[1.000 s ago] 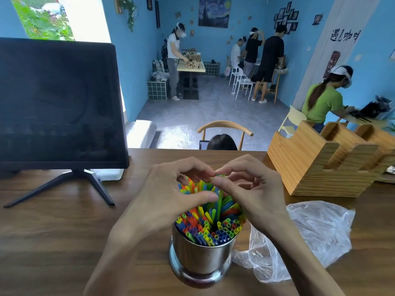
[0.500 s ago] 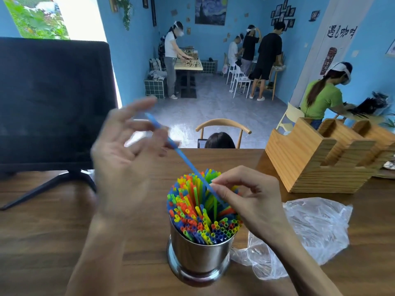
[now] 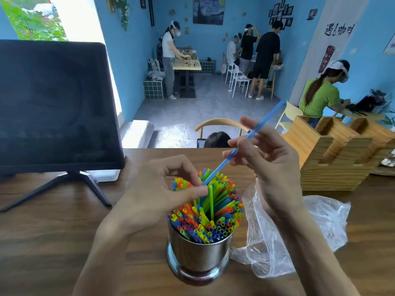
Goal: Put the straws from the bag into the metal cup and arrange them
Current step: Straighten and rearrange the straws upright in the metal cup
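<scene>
Near front table edge: metal cup [image 3: 198,256] packed with straws [image 3: 210,212]. Right hand [image 3: 265,161] pinches blue straw [image 3: 254,130]; left hand [image 3: 158,193] fingertips pinch its lower end. Plastic bag [image 3: 316,229] right of cup.

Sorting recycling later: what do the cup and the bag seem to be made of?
Metal cup: apparently polished steel, its wall mirrors the table. Bag: thin clear plastic film, crinkled, with wood showing through.

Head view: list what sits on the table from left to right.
Monitor → metal cup of straws → plastic bag → wooden holder.
</scene>
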### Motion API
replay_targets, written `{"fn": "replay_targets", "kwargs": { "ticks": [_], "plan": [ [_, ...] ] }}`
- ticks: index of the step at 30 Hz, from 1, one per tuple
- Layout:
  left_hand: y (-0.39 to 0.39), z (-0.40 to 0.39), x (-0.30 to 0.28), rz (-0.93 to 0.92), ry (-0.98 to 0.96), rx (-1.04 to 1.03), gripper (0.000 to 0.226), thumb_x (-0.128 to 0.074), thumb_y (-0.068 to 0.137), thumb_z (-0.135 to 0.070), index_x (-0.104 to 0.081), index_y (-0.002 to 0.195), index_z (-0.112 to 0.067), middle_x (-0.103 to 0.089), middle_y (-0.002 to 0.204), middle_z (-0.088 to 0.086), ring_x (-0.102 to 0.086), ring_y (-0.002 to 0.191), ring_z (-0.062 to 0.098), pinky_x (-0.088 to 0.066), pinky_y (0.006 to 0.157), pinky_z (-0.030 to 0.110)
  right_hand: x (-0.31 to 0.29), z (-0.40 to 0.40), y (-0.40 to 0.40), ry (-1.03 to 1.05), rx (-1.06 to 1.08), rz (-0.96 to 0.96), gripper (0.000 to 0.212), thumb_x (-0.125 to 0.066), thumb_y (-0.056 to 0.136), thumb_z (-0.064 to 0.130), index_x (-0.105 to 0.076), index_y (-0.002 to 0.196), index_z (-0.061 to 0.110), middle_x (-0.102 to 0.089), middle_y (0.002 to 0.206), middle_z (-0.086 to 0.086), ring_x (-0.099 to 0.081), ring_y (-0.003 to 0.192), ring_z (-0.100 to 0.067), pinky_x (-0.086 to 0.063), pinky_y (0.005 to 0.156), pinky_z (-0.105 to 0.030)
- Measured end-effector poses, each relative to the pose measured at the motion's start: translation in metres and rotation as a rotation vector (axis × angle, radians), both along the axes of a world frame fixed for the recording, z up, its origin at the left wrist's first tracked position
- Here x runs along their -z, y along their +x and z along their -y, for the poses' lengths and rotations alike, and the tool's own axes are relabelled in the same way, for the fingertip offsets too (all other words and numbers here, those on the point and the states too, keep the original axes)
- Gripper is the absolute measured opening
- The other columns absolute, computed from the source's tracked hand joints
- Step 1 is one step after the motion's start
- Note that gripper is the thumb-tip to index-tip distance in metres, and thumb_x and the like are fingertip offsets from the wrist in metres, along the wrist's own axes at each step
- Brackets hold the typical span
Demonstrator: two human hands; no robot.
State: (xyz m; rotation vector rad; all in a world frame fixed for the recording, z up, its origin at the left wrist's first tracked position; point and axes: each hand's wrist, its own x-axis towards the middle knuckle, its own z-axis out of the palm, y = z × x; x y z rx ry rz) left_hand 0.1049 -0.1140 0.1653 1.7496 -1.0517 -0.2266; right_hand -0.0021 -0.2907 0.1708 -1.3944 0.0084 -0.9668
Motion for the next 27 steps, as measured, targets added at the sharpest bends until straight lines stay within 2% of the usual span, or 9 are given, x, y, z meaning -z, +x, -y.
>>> {"fn": "replay_targets", "kwargs": {
  "ticks": [4,6,8,11,13,15,18,23,27],
  "plan": [
    [0.002,-0.002,0.002,0.008,0.061,0.020,0.008,-0.078,0.086,-0.022,-0.074,0.088,-0.029,-0.075,0.091,-0.013,-0.069,0.091,0.005,-0.055,0.083,0.026,0.006,0.000,-0.003,-0.265,0.122,0.026,0.083,-0.076,0.087,0.011,-0.029,0.145,0.047,-0.075,0.091,-0.009,-0.075,0.072,-0.026,-0.058,0.066,-0.033],
    [0.009,-0.003,0.006,-0.032,0.029,-0.045,0.009,-0.075,0.089,-0.023,-0.074,0.092,-0.031,-0.074,0.094,-0.016,-0.069,0.091,0.004,-0.054,0.082,0.026,0.012,0.002,-0.003,-0.391,0.140,-0.072,0.092,-0.077,0.088,0.006,-0.025,0.146,0.055,-0.074,0.101,-0.002,-0.075,0.072,-0.022,-0.059,0.064,-0.042],
    [0.016,-0.001,0.012,0.009,0.033,-0.120,0.012,-0.074,0.090,-0.025,-0.073,0.094,-0.037,-0.072,0.096,-0.023,-0.066,0.095,0.000,-0.052,0.082,0.024,0.019,0.003,-0.001,-0.520,0.174,-0.253,0.079,-0.080,0.087,0.010,-0.041,0.140,0.054,-0.072,0.109,0.013,-0.074,0.071,-0.016,-0.058,0.060,-0.047],
    [0.019,0.005,0.020,0.059,0.065,-0.153,0.015,-0.073,0.091,-0.030,-0.073,0.098,-0.043,-0.068,0.098,-0.030,-0.062,0.100,-0.003,-0.052,0.084,0.022,0.036,0.002,-0.001,-0.684,0.218,-0.344,0.019,-0.083,0.084,0.024,-0.073,0.101,0.028,-0.072,0.099,0.017,-0.072,0.081,-0.008,-0.058,0.065,-0.037],
    [0.022,0.010,0.025,0.060,0.082,-0.152,0.015,-0.072,0.092,-0.033,-0.073,0.101,-0.044,-0.068,0.098,-0.026,-0.063,0.099,-0.002,-0.052,0.083,0.020,0.047,0.003,0.000,-0.724,0.236,-0.349,0.019,-0.079,0.086,0.039,-0.077,0.077,0.022,-0.072,0.091,0.015,-0.069,0.092,-0.009,-0.055,0.077,-0.031],
    [0.024,0.015,0.027,0.056,0.087,-0.135,0.014,-0.069,0.093,-0.036,-0.074,0.103,-0.044,-0.069,0.099,-0.023,-0.064,0.097,0.000,-0.053,0.083,0.022,0.049,0.008,0.000,-0.658,0.219,-0.362,0.037,-0.066,0.092,0.052,-0.079,0.072,0.024,-0.073,0.090,0.015,-0.066,0.100,-0.012,-0.052,0.084,-0.031],
    [0.027,0.025,0.027,0.098,0.132,-0.111,0.017,-0.063,0.096,-0.040,-0.074,0.109,-0.042,-0.068,0.099,-0.024,-0.062,0.095,-0.005,-0.049,0.080,0.017,0.042,0.015,0.002,-0.428,0.133,-0.330,0.044,-0.050,0.100,0.054,-0.081,0.087,0.025,-0.076,0.098,0.010,-0.067,0.102,-0.011,-0.051,0.085,-0.025],
    [0.038,0.042,0.023,0.123,0.262,-0.015,0.015,-0.066,0.093,-0.047,-0.078,0.099,-0.040,-0.072,0.087,-0.023,-0.063,0.087,-0.008,-0.046,0.076,0.016,0.043,0.019,0.008,-0.168,0.146,-0.345,0.050,-0.039,0.103,0.045,-0.078,0.091,0.017,-0.078,0.093,-0.001,-0.070,0.090,-0.020,-0.052,0.080,-0.038],
    [0.047,0.043,0.024,0.124,0.242,0.007,0.009,-0.071,0.090,-0.045,-0.078,0.088,-0.039,-0.072,0.084,-0.021,-0.065,0.082,-0.004,-0.046,0.073,0.016,0.046,0.023,0.006,-0.129,0.135,-0.393,0.050,-0.040,0.100,0.046,-0.079,0.090,0.016,-0.078,0.090,-0.003,-0.071,0.089,-0.021,-0.051,0.079,-0.034]
  ]
}}
